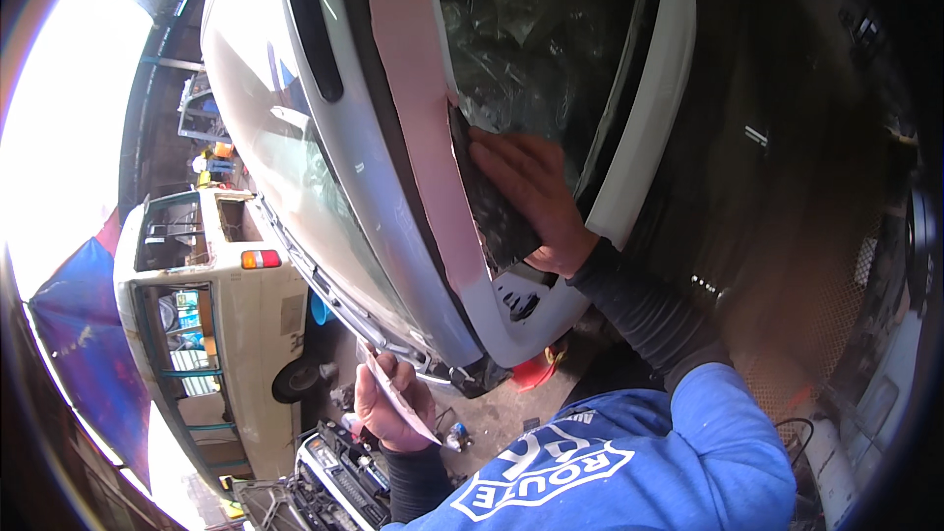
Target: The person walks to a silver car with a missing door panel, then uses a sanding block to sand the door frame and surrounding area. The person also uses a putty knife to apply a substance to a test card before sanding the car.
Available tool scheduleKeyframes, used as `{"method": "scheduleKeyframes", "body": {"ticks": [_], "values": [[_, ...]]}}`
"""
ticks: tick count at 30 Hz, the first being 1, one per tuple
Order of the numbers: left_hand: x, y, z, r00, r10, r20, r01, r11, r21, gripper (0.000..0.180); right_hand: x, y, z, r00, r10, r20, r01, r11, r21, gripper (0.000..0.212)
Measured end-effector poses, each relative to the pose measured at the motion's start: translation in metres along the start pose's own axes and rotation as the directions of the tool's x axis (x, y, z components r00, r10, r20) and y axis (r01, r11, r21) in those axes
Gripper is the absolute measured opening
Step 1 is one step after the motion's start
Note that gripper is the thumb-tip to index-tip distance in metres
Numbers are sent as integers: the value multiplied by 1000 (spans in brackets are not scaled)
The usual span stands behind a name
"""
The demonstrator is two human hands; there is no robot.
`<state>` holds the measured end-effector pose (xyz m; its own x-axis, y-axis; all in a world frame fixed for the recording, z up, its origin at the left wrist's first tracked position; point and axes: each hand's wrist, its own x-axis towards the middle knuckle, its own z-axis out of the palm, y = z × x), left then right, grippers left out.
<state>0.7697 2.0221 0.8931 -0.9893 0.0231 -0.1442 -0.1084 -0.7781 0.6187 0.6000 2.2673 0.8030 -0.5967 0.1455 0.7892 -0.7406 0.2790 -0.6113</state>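
My right hand (536,187) presses a dark sheet of sandpaper (503,236) against the opening's edge on a vehicle body, fingers stretched along it. Beside the sandpaper runs a pink-coated strip (418,88) of the pale frame, its surface matt. Lower down and to the left, my left hand (379,411) pinches a thin, pale pinkish sheet (405,405), seen nearly edge-on and apart from the vehicle. What that sheet is made of, I cannot tell.
The silver-white vehicle (369,206) fills the middle, with dark, crinkled plastic film (541,20) inside its opening. A cream van (251,310) stands at the left. Loose parts (339,472) lie low on the left, and a red object (534,372) sits under the near corner.
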Motion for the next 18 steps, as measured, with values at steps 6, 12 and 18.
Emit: {"method": "scheduleKeyframes", "body": {"ticks": [6, 12, 18], "values": [[8, -9, 26, 949, 138, -283, -145, 989, -3, 27, 37, 8, -12, 999, -50, 2, 50, 998, -43, 85], [18, -11, 37, 967, 123, -224, -137, 990, -46, 27, 72, 24, -20, 998, -61, -3, 61, 995, -80, 78], [29, -13, 44, 971, 147, -187, -162, 984, -70, 25, 105, 36, -24, 994, -83, -75, 81, 996, -24, 72]]}}
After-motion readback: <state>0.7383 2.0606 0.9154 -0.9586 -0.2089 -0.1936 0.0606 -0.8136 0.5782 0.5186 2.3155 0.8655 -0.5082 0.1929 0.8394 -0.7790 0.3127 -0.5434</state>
